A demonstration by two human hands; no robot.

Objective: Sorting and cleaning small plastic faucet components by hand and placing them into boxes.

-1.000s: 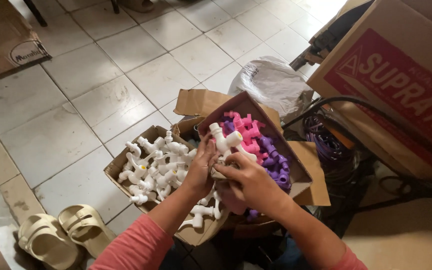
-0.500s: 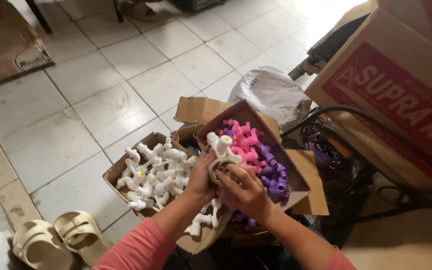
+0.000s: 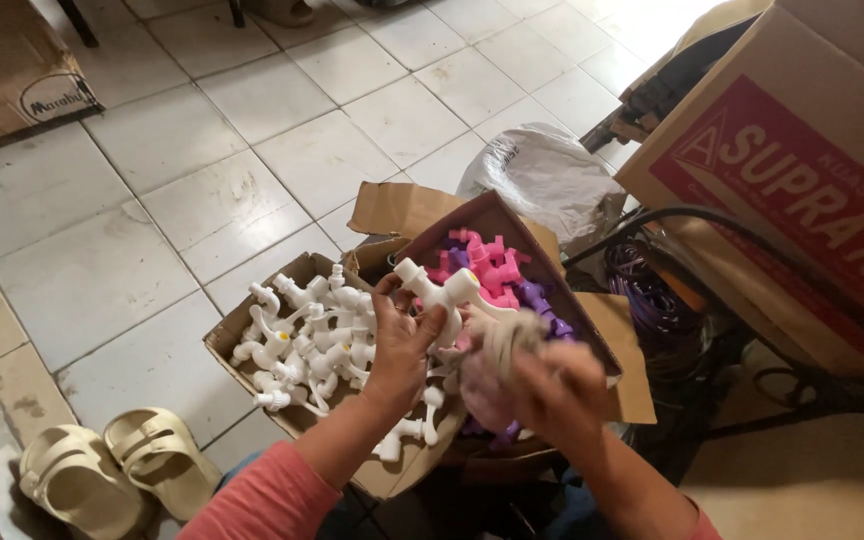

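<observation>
Your left hand has its fingers clenched round the white tap from below; your blurred right hand grasps a cloth just beside it.

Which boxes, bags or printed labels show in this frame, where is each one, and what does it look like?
Large cardboard box: upper right, brown with a red printed panel.
Open carton: floor centre, brown, full of white plastic taps.
Second open carton: beside it to the right, brown, pink and purple taps inside.
Plastic bag: behind the cartons, whitish, crumpled.
Flat cardboard: top left, brown with an oval printed mark.
</observation>
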